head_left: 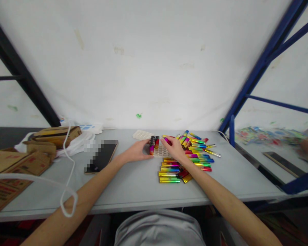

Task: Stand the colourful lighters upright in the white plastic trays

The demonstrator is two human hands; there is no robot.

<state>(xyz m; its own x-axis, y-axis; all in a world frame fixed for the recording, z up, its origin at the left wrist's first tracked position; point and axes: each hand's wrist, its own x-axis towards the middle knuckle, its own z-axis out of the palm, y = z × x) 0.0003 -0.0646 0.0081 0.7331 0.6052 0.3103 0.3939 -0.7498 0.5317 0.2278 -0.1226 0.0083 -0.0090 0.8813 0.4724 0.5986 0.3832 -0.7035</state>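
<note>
One lighter (pixel 166 140) pinched tilted in right hand (pixel 176 149), just right of upright lighters (pixel 151 149) in tray (pixel 165 152); left hand (pixel 137 151) curved beside them, grip unclear; right hand nearer loose lighters (pixel 194 155) on tabletop (pixel 231 177).

A light grey garment (pixel 159 229) is worn across the front of the body, cut off by the lower edge of the view. Its upper outline is rounded; the cloth is gathered into soft, curved folds, shaded darker in the creases. Left forearm (pixel 87 194) and right forearm (pixel 210 188) are bared, slim in shape, narrowed toward the wrists. Left hand (pixel 138 151) and right hand (pixel 176 148) are bare. Upper arms are cropped out; their covering cannot be told.
</note>
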